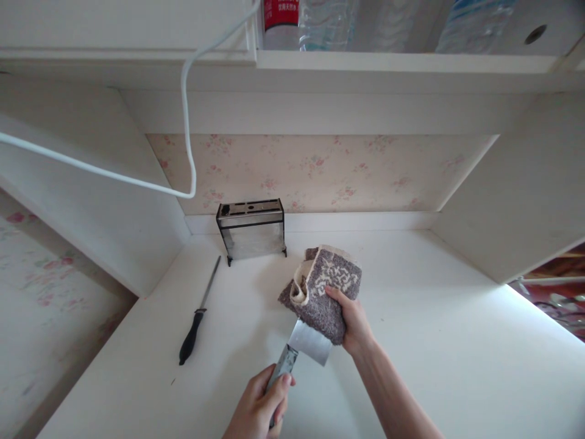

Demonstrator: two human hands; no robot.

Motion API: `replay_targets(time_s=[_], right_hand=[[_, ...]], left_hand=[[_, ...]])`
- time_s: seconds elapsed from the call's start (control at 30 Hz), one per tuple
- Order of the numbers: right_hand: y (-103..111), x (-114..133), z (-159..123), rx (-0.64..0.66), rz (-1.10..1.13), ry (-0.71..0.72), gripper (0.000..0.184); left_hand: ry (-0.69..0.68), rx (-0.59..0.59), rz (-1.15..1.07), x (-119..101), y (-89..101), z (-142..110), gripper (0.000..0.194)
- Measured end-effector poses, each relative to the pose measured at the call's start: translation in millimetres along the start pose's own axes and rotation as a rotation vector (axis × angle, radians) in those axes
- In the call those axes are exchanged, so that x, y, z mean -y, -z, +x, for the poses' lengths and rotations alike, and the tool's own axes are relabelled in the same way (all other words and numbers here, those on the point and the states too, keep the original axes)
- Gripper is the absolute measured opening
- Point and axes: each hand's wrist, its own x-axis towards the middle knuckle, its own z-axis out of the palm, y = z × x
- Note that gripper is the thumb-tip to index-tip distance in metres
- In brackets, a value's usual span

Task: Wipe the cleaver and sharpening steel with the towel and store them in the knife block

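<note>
My left hand (265,399) is wrapped round the grey handle of a cleaver (313,342), low in the middle of the view. The cleaver's broad metal blade points up and to the right, and its far part is hidden by a towel. That towel (331,292) is folded, grey-brown with a cream pattern and cream underside. My right hand (354,320) grips it at its right edge, thumb on top, against the blade. To the left lies a sharpening steel (198,317) with a black handle, apart from both hands.
A metal knife block (250,238) with a slotted black-edged top stands near the back of the white counter (411,341). A white cable (186,122) hangs in front at upper left. Plastic bottles (324,24) sit on the shelf overhead. Side panels (512,183) bound the recess.
</note>
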Motion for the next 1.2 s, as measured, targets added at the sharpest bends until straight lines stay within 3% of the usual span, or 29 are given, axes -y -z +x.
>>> replay_targets(time_s=[0.23, 0.47, 0.83, 1.0, 1.2], right_hand=[[-0.3, 16.1, 12.5, 0.009, -0.017, 0.034, 0.055], [-4.8, 17.8, 7.0, 0.047, -0.036, 0.003, 0.053], [-6.3, -36.6, -42.3, 0.22, -0.058, -0.107, 0.049], [-8.2, -40.7, -37.4, 0.15, -0.042, -0.105, 0.048], [-7.9, -24.7, -12.4, 0.057, -0.028, -0.08, 0.055]], left_hand=[[0.008, -0.012, -0.026, 6.5, 6.8, -6.7, 0.055], [-0.005, -0.051, -0.13, 17.1, 2.6, -9.4, 0.051], [-0.014, -0.119, -0.142, 14.2, -18.2, -4.1, 0.058], [0.001, -0.109, -0.003, 2.7, -17.1, -1.8, 0.059], [-0.001, -0.076, 0.033, -5.1, -8.7, -1.9, 0.057]])
